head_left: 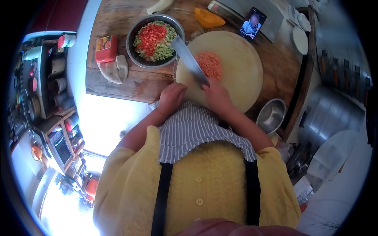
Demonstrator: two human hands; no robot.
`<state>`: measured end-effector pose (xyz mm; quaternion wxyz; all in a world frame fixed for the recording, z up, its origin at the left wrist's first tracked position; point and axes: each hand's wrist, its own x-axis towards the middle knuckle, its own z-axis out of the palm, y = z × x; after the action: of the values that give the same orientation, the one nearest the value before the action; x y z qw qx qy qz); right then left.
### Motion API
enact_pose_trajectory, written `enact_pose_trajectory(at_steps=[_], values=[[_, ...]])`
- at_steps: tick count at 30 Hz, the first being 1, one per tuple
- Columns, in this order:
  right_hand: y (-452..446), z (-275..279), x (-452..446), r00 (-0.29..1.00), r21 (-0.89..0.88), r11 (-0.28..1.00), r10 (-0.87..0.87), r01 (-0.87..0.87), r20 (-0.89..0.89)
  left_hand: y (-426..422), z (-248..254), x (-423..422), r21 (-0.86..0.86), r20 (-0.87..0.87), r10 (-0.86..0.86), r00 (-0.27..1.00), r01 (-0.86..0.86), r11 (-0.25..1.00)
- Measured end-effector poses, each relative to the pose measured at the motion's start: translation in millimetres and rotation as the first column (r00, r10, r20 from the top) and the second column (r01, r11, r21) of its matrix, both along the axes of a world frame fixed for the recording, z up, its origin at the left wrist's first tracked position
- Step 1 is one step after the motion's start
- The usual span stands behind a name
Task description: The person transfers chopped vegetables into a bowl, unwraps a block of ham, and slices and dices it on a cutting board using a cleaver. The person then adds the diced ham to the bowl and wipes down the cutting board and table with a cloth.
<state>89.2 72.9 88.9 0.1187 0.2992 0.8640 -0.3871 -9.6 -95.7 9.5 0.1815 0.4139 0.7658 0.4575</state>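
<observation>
My right hand (217, 97) is closed round the handle of a kitchen knife (190, 62). Its broad blade slants up and left across the round cutting board (240, 74), with the tip over the rim of a metal bowl (131, 54). A heap of finely chopped orange bits (209, 65) lies on the board, right beside the blade. My left hand (172, 97) is at the board's near left edge, fingers curled; anything inside them is hidden. Diced red pieces (151, 37) and diced green pieces (166, 50) fill the bowl.
On the wooden table (138, 84) are a red packet (106, 49), a cloth (114, 70), an orange squash piece (208, 18) and a propped phone (253, 24). A smaller metal bowl (271, 116) stands right of the board. Shelves (59, 74) line the left side.
</observation>
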Motion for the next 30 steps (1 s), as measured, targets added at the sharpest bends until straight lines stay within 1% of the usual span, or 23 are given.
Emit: enact_pose_trajectory(at_steps=[1, 3, 5, 6, 7, 8, 9, 10, 11, 13, 14, 15, 16, 17, 19, 20, 22, 24, 25, 27, 28, 29, 30], values=[[0.3, -1.1, 3.5, 0.996, 0.022, 1.000, -0.010, 0.012, -0.086, -0.7, 2.9, -1.7, 0.012, -0.022, 0.016, 1.000, -0.016, 1.000], [0.7, -4.3, 8.7, 0.994, 0.066, 0.998, 0.001, 0.006, -0.105, -0.6, 3.9, -3.2, 0.022, -0.046, 0.039, 0.998, -0.038, 0.999], [4.4, -7.6, 12.2, 0.991, 0.117, 0.993, 0.017, -0.002, -0.130, 8.0, 0.1, -4.8, -0.028, 0.034, 0.159, 0.987, -0.158, 0.987], [7.5, -8.1, 13.8, 0.994, 0.063, 0.997, -0.030, 0.036, -0.103, 11.3, -0.5, -3.5, -0.025, 0.029, 0.169, 0.985, -0.169, 0.985], [10.5, -7.0, 14.7, 0.995, 0.010, 0.997, -0.075, 0.076, -0.073, 15.2, -0.6, -2.2, -0.031, 0.042, 0.101, 0.994, -0.100, 0.995], [13.3, -4.5, 15.5, 0.995, 0.012, 0.998, -0.064, 0.065, -0.079, 18.8, -0.6, -1.3, -0.037, 0.056, 0.031, 0.998, -0.029, 0.999], [15.6, 1.4, 14.9, 0.986, -0.068, 0.989, -0.139, 0.133, -0.093, 22.1, 3.5, -0.1, -0.036, 0.052, 0.041, 0.998, -0.039, 0.999], [17.9, 5.4, 15.0, 0.971, -0.148, 0.969, -0.215, 0.200, -0.100, 25.0, 10.2, 1.3, -0.056, 0.120, 0.026, 0.992, -0.020, 0.998], [20.8, 4.5, 17.6, 0.972, -0.146, 0.970, -0.210, 0.193, -0.107, 26.7, 14.0, 0.4, -0.073, 0.187, 0.010, 0.982, 0.004, 0.997], [24.8, 2.2, 19.8, 0.947, -0.258, 0.932, -0.294, 0.254, -0.130, 25.9, 11.8, -4.7, -0.039, 0.186, 0.050, 0.981, -0.043, 0.998], [25.1, 1.7, 18.1, 0.947, -0.257, 0.934, -0.290, 0.250, -0.135, 25.8, 11.6, -7.0, -0.009, 0.192, 0.086, 0.978, -0.086, 0.996], [22.9, 4.3, 12.7, 0.920, -0.337, 0.893, -0.362, 0.297, -0.148, 27.4, 13.4, -10.6, -0.006, 0.186, 0.090, 0.978, -0.090, 0.996], [19.3, 6.7, 7.3, 0.887, -0.419, 0.842, -0.435, 0.340, -0.155, 29.8, 16.3, -15.3, 0.043, 0.082, 0.160, 0.984, -0.164, 0.986], [16.2, 4.3, -0.4, 0.884, -0.422, 0.841, -0.437, 0.338, -0.164, 32.6, 19.5, -20.9, 0.100, -0.022, 0.229, 0.973, -0.225, 0.969], [10.8, -4.0, -21.7, 0.864, -0.561, 0.759, -0.482, 0.331, -0.143, 41.0, 29.1, -31.1, 0.072, -0.041, 0.265, 0.963, -0.262, 0.962], [6.5, -3.4, -33.0, 0.857, -0.564, 0.757, -0.490, 0.331, -0.156, 44.9, 32.8, -37.8, 0.041, -0.054, 0.303, 0.951, -0.301, 0.953], [-3.0, 0.7, -53.8, 0.839, -0.647, 0.684, -0.530, 0.337, -0.123, 51.5, 31.9, -52.7, 0.034, -0.128, 0.308, 0.943, -0.306, 0.951], [-9.5, 1.7, -65.4, 0.832, -0.653, 0.678, -0.540, 0.338, -0.130, 56.0, 15.8, -72.0, 0.041, -0.232, 0.346, 0.909, -0.346, 0.937], [-11.6, 1.4, -70.0, 0.838, -0.655, 0.677, -0.532, 0.334, -0.122, 55.8, 8.7, -81.8, 0.051, -0.239, 0.327, 0.915, -0.324, 0.945], [-17.0, 1.8, -75.1, 0.810, -0.664, 0.658, -0.572, 0.356, -0.133, 55.1, -0.5, -100.0, -0.062, -0.276, 0.334, 0.901, -0.364, 0.929], [-19.2, 1.4, -76.6, 0.797, -0.674, 0.643, -0.589, 0.364, -0.132, 56.4, -2.1, -106.4, -0.059, -0.306, 0.364, 0.880, -0.399, 0.915], [-21.3, 0.1, -78.0, 0.786, -0.669, 0.640, -0.603, 0.378, -0.133, 52.7, -5.0, -115.7, -0.055, -0.301, 0.349, 0.887, -0.382, 0.923], [-23.4, -1.9, -79.4, 0.766, -0.691, 0.599, -0.635, 0.405, -0.102, 46.2, -8.7, -127.3, -0.044, -0.393, 0.291, 0.872, -0.334, 0.941]])
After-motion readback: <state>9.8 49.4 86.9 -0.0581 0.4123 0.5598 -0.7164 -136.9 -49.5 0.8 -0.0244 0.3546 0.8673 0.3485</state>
